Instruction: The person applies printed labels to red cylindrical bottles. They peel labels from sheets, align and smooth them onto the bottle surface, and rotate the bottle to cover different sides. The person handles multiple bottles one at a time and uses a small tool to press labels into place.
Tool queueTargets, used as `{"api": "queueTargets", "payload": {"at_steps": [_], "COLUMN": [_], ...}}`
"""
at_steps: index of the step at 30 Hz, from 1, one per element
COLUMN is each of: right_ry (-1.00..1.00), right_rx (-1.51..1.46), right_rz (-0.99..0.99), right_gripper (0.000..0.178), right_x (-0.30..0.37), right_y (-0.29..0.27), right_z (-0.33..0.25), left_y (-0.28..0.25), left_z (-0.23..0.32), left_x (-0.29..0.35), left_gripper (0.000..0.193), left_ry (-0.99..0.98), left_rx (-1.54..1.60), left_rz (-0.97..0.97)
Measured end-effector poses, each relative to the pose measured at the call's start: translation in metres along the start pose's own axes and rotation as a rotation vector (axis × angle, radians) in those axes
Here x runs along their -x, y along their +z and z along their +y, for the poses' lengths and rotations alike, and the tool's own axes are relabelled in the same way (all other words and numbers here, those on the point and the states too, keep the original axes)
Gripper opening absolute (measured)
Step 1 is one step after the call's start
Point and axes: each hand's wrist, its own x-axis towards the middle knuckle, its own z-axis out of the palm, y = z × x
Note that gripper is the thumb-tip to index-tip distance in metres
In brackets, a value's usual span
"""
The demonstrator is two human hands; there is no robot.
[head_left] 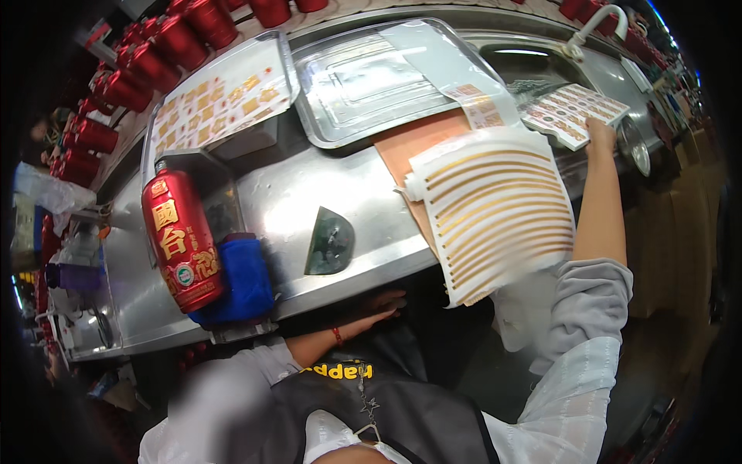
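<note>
At the far right, my right hand (pixel 601 136) grips the near edge of a stack of printed decal sheets (pixel 573 114), tilted over the sink. My left hand (pixel 379 308) is held low by the counter's front edge, with its fingers stretched out and nothing visible in them. Between my arms, a white sheet with curved gold strips (pixel 502 209) hangs over the counter's front edge. A dark green flat scraper (pixel 331 243) lies on the metal in front of me. At the left, a red bottle with gold markings (pixel 182 240) leans on a blue cloth (pixel 246 271).
A shallow metal tray (pixel 340 131) with a pale sheet across it stands at the back. Another tray to its left carries a sheet of gold and red decals (pixel 216 104). Several red bottles (pixel 151 66) line the back left. A white faucet (pixel 576 48) rises behind the sink.
</note>
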Motion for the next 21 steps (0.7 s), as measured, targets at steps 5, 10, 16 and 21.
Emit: {"api": "queueTargets", "payload": {"at_steps": [5,10,16,21], "right_ry": [0.142,-0.339,-0.477,-0.008], "right_rx": [0.306,0.995,0.047,-0.264], "right_rz": [-0.102,-0.267,-0.134,0.012], "right_gripper": [0.045,0.057,0.014,0.014], "right_x": [-0.009,0.032,0.202,0.263], "right_y": [-0.005,-0.04,-0.129,-0.165], "right_z": [0.006,-0.067,-0.06,0.076], "left_y": [-0.015,-0.006,0.019,0.048], "left_z": [-0.006,0.001,-0.001,0.063], "left_x": [-0.007,-0.023,-0.074,-0.115], "left_gripper": [0.072,0.072,0.037,0.025], "left_ry": [-0.088,-0.125,0.092,0.196], "left_rx": [0.062,-0.004,-0.337,-0.656], "left_rz": [0.04,0.022,0.224,0.466]}}
